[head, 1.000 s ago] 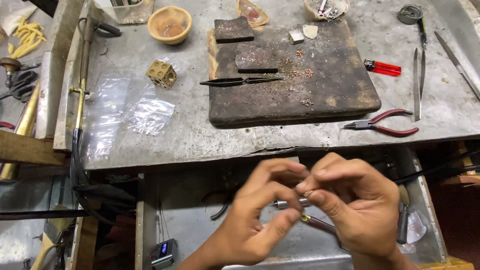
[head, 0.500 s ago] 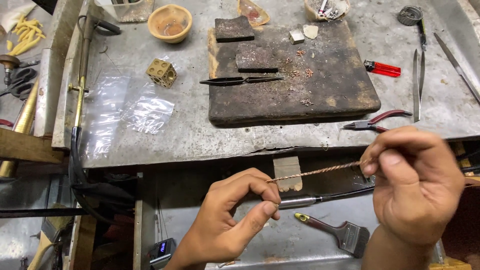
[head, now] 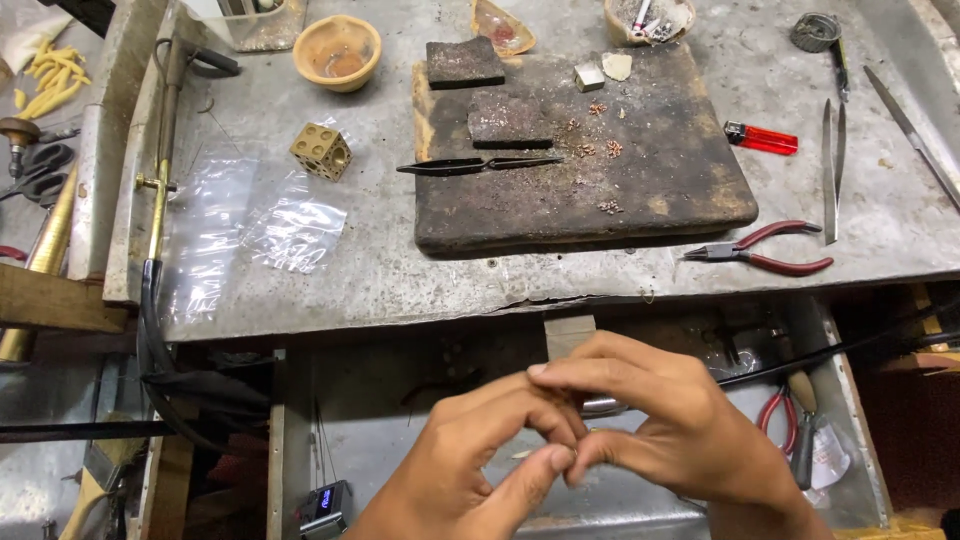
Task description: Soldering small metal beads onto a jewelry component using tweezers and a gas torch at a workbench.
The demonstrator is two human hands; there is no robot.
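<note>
Compared with the view half a second ago, the two hands, then spread wide with a thin twisted wire stretched between them, are now meeting fingertip to fingertip below the bench edge; the wire is no longer showing as a span, and whether it is pinched inside the joined fingertips cannot be told.

Left to right: yellow strips (head: 42, 82) are lying at the far left corner, with dark scissors (head: 38, 176) below them. A brass torch rod (head: 160, 190) is running down the left edge of the metal bench top (head: 420, 275). A clear plastic bag (head: 295, 232) is lying flat near a brass cube with round holes (head: 321, 151), and a tan bowl (head: 337, 51) is standing behind it. The left hand (head: 470, 470) is rising from the bottom edge, thumb and forefinger closing against those of the right hand (head: 665, 425), both over the open metal drawer (head: 390, 400). Above them a charred soldering board (head: 600, 190) is carrying black tweezers (head: 475, 166), two dark blocks (head: 465, 62) and scattered small metal pieces (head: 600, 150). To the right, red-handled pliers (head: 765, 250) are lying on the bench, a red lighter (head: 762, 138) beyond them, steel tweezers (head: 832, 170) further right.
</note>
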